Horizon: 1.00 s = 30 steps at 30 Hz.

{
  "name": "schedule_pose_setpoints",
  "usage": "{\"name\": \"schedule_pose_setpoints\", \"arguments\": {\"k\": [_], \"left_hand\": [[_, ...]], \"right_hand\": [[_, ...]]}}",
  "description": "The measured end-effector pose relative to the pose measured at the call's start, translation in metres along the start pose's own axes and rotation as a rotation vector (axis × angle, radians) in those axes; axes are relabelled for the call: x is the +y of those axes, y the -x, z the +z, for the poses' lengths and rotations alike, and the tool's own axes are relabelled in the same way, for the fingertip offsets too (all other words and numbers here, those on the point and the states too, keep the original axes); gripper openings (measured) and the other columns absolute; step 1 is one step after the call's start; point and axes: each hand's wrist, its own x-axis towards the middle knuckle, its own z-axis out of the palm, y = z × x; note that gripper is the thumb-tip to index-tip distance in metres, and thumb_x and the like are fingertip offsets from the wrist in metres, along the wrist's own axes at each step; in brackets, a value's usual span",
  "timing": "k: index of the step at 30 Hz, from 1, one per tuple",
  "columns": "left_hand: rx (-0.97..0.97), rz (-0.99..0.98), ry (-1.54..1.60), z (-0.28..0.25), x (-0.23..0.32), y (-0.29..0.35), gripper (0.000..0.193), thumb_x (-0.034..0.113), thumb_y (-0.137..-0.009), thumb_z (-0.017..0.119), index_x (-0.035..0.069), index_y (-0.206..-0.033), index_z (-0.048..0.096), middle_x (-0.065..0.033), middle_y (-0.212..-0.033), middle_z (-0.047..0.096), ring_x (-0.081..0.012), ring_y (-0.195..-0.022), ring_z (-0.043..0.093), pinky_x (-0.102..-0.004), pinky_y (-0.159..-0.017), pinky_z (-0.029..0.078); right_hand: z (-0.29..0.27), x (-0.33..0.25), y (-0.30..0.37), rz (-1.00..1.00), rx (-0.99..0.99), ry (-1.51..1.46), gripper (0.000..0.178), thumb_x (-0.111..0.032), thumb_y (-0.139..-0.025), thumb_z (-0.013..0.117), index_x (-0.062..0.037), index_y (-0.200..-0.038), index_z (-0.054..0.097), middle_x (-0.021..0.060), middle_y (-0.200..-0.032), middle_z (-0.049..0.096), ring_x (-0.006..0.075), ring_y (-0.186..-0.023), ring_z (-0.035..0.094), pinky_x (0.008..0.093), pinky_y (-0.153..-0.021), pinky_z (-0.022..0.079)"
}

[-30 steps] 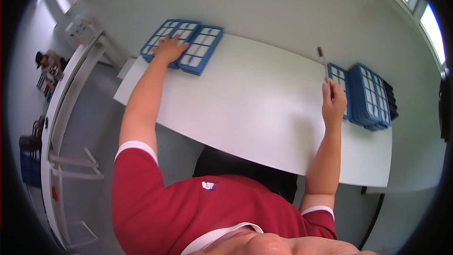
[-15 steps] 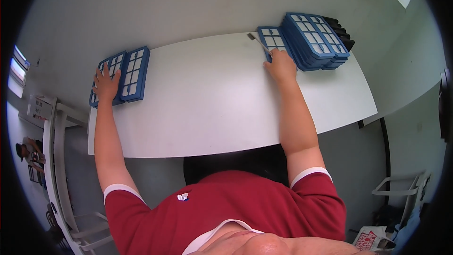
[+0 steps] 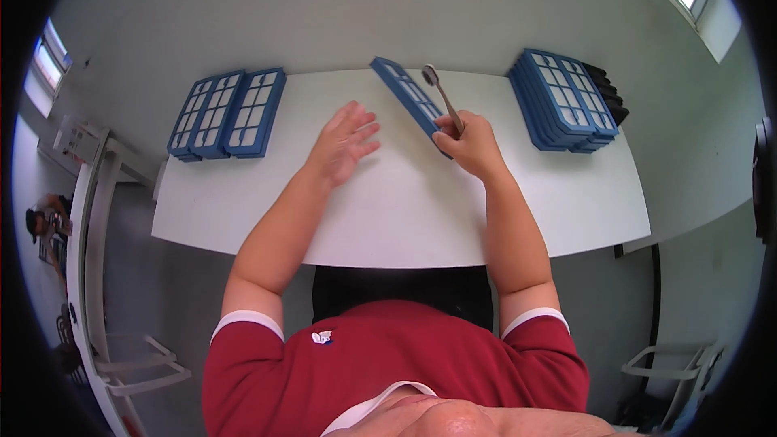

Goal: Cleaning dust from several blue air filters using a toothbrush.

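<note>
My right hand (image 3: 469, 142) is closed round the near end of a blue-framed filter (image 3: 407, 95) with white cells. It also holds a toothbrush (image 3: 444, 97), its dark bristle head pointing up and away. The filter is tilted and raised over the middle of the table. To its left, my left hand (image 3: 346, 144) is in the air, open and holding nothing, its fingers apart and a little blurred. Several like filters (image 3: 227, 113) lie side by side at the table's left end. A taller stack of filters (image 3: 564, 101) stands at the right end.
A white table (image 3: 388, 218) with a curved-looking front edge spans the view, its back against a pale wall. Black objects (image 3: 607, 93) sit behind the right stack. A white rail frame (image 3: 101, 251) stands at the left, with another person (image 3: 50, 222) beyond it.
My right hand has lifted a filter from beside the right stack and brought it to the middle, toothbrush still held. My left hand has left the left filters and moved right.
</note>
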Motion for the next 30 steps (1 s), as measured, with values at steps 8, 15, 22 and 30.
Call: {"name": "schedule_pose_setpoints", "arguments": {"k": [8, 15, 22, 30], "left_hand": [[-0.426, 0.163, 0.092, -0.007, 0.000, 0.000, 0.078, 0.040, -0.072, 0.076, 0.008, -0.129, 0.033, -0.0061, -0.129, 0.043, -0.0253, -0.121, 0.045, -0.0431, -0.096, 0.045], [-0.460, 0.401, 0.006, -0.005, 0.003, 0.010, 0.089, 0.032, -0.068, 0.078, 0.014, -0.137, 0.025, -0.0071, -0.134, 0.037, -0.0219, -0.125, 0.039, -0.0369, -0.099, 0.041], [-0.514, 0.435, -0.111, -0.001, 0.002, 0.009, 0.098, 0.027, -0.064, 0.079, 0.018, -0.142, 0.020, -0.0126, -0.138, 0.035, -0.0287, -0.132, 0.033, -0.0437, -0.106, 0.035], [-0.553, 0.433, -0.061, 0.001, -0.003, 0.015, 0.092, 0.017, -0.064, 0.074, 0.017, -0.141, 0.024, -0.0159, -0.139, 0.037, -0.0309, -0.135, 0.028, -0.0485, -0.108, 0.028]], "right_hand": [[0.010, -0.022, 0.018, -0.132, -0.426, -0.323, 0.029, -0.012, -0.075, 0.067, -0.0041, -0.103, 0.065, 0.0042, -0.074, 0.057, 0.0126, -0.070, 0.054, 0.0258, -0.065, 0.045], [0.021, -0.021, 0.020, -0.324, 0.000, -0.357, 0.038, -0.004, -0.086, 0.054, -0.0078, -0.123, 0.055, 0.0056, -0.078, 0.057, 0.0151, -0.070, 0.055, 0.0273, -0.065, 0.046], [0.034, -0.038, 0.033, -0.722, 0.177, -0.094, 0.036, 0.005, -0.080, 0.059, -0.0133, -0.111, 0.065, 0.0064, -0.077, 0.053, 0.0168, -0.064, 0.053, 0.0266, -0.052, 0.045], [0.040, -0.031, 0.033, -0.792, 0.157, -0.029, 0.037, 0.005, -0.074, 0.066, -0.0185, -0.103, 0.069, 0.0056, -0.079, 0.053, 0.0174, -0.066, 0.054, 0.0270, -0.052, 0.046]]}}
